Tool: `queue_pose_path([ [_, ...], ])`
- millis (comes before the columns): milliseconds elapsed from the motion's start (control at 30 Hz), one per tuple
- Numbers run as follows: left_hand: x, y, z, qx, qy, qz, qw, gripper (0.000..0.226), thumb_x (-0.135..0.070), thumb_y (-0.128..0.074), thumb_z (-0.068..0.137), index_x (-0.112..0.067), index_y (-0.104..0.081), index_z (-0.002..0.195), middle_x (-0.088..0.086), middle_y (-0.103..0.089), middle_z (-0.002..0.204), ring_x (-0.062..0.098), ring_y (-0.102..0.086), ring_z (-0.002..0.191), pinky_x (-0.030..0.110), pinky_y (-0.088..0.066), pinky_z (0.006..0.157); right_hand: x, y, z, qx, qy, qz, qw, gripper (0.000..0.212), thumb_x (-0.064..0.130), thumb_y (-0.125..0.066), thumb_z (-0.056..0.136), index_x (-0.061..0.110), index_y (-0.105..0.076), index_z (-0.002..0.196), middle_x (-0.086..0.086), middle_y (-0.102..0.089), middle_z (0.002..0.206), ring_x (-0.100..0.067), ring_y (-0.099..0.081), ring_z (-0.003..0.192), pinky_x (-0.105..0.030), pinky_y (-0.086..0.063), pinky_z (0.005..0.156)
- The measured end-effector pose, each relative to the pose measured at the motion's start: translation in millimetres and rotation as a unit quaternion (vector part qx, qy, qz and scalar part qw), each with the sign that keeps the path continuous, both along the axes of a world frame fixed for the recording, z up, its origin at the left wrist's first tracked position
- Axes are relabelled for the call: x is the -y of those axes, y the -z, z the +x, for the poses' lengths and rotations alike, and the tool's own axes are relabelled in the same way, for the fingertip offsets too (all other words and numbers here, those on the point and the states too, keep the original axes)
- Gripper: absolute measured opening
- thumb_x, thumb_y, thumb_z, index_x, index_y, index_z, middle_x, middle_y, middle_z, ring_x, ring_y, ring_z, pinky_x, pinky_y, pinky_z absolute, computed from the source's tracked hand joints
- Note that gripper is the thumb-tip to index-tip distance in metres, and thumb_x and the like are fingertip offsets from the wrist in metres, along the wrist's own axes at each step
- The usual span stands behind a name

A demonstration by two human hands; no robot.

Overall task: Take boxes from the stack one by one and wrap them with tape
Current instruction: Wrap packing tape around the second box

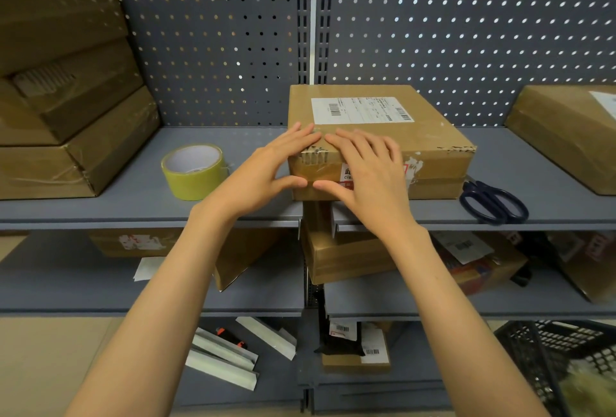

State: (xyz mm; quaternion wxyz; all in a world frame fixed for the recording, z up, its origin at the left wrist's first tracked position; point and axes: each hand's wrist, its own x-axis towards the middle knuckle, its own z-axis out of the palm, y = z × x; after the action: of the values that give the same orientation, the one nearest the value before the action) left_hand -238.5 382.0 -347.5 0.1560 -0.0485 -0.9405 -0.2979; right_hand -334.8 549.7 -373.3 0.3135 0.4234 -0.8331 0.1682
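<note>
Mid-wrap: left hand [266, 166] and right hand [363, 169], grip flat and apart, pressing tape on box [383, 136]; stack [66, 83] left of box untouched.

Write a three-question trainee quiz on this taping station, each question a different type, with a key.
1. True or false: the left hand is holding the tape roll.
2. Multiple choice: where do the scissors lie? A. On the labelled box. B. On the shelf, right of that box. C. In the black crate.
3. Fill in: both hands press flat on the box's near-left ____, the right hand draped over the front edge.

Key:
1. False; the roll stands alone on the shelf, left of the box.
2. B
3. corner
</note>
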Motion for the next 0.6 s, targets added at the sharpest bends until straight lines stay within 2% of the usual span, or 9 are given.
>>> queue_pose_path([
  [167, 5.4, -6.0, 2.2, 0.058, 0.022, 0.077, 0.995, 0.072, 0.000, -0.060, 0.090, -0.027, -0.026, 0.148, -0.014, -0.016, 0.156, -0.001, -0.006, 0.145, 0.022, -0.014, 0.118, -8.0, -7.7, 0.5, 0.034, -0.028, 0.036, 0.998, 0.075, 0.047, -0.072, 0.077, 0.020, -0.044, 0.141, 0.000, -0.049, 0.142, -0.022, -0.041, 0.132, -0.032, -0.016, 0.108],
  [233, 6.6, -8.2, 6.5, 0.058, 0.006, 0.145, 0.988, 0.069, 0.002, -0.056, 0.091, -0.023, -0.027, 0.148, -0.008, -0.022, 0.157, 0.003, -0.014, 0.145, 0.024, -0.017, 0.119, -12.4, -16.4, 2.9, 0.083, -0.041, 0.037, 0.995, 0.079, 0.047, -0.068, 0.082, 0.020, -0.033, 0.147, 0.002, -0.038, 0.150, -0.018, -0.030, 0.140, -0.029, -0.008, 0.113],
  [333, 0.3, -7.8, 14.6, 0.001, -0.062, 0.209, 0.976, 0.056, -0.010, -0.049, 0.098, -0.024, -0.028, 0.148, -0.011, -0.027, 0.153, 0.001, -0.021, 0.140, 0.016, -0.019, 0.113, -12.6, -29.9, 13.9, 0.205, -0.097, -0.066, 0.972, 0.066, 0.049, -0.048, 0.095, 0.019, -0.027, 0.150, 0.003, -0.030, 0.154, -0.011, -0.020, 0.144, -0.025, -0.007, 0.114],
  [400, -14.0, -4.2, 16.1, -0.021, -0.070, 0.173, 0.982, 0.053, -0.018, -0.044, 0.101, -0.021, -0.025, 0.150, -0.011, -0.023, 0.154, 0.001, -0.015, 0.142, 0.015, -0.016, 0.113, -3.7, -34.8, 24.3, 0.198, -0.108, -0.067, 0.972, 0.059, 0.049, -0.033, 0.099, 0.017, -0.030, 0.149, 0.002, -0.031, 0.154, -0.010, -0.019, 0.144, -0.025, -0.006, 0.116],
  [500, -32.9, 10.5, 12.5, -0.063, -0.067, -0.004, 0.996, 0.051, -0.019, -0.035, 0.104, -0.011, -0.019, 0.152, 0.001, -0.018, 0.159, 0.008, -0.007, 0.146, 0.009, -0.004, 0.113, 10.8, -28.1, 32.3, 0.123, -0.082, 0.018, 0.989, 0.062, 0.047, -0.015, 0.099, 0.011, -0.035, 0.146, -0.003, -0.035, 0.152, -0.013, -0.025, 0.143, -0.027, -0.004, 0.117],
  [600, -30.8, 18.9, 11.1, -0.104, -0.101, -0.128, 0.981, 0.054, -0.028, -0.026, 0.101, -0.001, -0.029, 0.148, 0.012, -0.030, 0.154, 0.021, -0.023, 0.144, 0.020, -0.012, 0.116, 14.7, -18.1, 31.8, 0.088, -0.041, 0.038, 0.995, 0.064, 0.046, -0.010, 0.098, 0.013, -0.039, 0.144, 0.000, -0.044, 0.147, -0.011, -0.033, 0.138, -0.029, -0.009, 0.116],
])
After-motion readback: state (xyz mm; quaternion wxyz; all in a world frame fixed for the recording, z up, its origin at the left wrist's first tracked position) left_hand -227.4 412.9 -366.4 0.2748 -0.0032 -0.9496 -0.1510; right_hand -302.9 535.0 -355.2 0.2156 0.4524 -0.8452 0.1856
